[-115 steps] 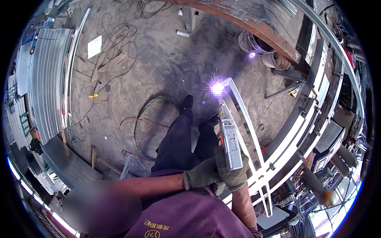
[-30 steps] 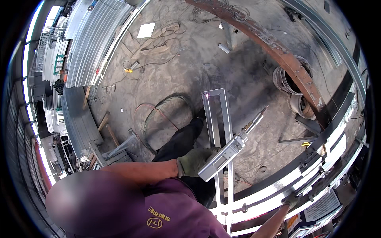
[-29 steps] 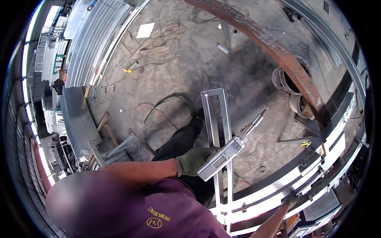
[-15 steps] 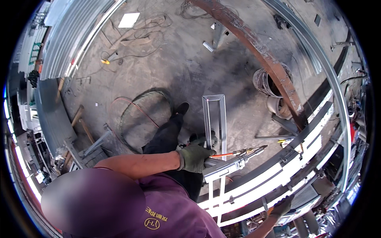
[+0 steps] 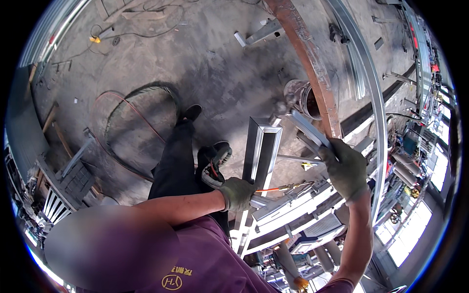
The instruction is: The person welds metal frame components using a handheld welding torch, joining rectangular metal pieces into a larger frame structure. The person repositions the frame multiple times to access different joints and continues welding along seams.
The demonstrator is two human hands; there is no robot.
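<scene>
A narrow rectangular frame of grey steel tube [image 5: 253,151] rises in front of me, its far end bare and shiny at the edges. My left hand [image 5: 237,194], in a green work glove, is closed around its near left side. Beside those fingers runs an orange hose [image 5: 273,189] with brass-coloured fittings. My right hand [image 5: 346,171], also gloved, is shut on the grey handle of a hammer [image 5: 308,128]. The blurred hammer head is just beyond the frame's far right corner; whether they touch, I cannot tell.
A long rusty beam [image 5: 305,53] curves across the far right, over a dirty bucket [image 5: 295,93]. Pale steel bars [image 5: 286,207] lie at near right. A loop of hose [image 5: 110,117] and a yellow-ended cable [image 5: 94,39] lie on the floor at left.
My right hand has come up from the lower right and now holds the hammer by the frame's far end. My left hand stays on the frame. The view has shifted.
</scene>
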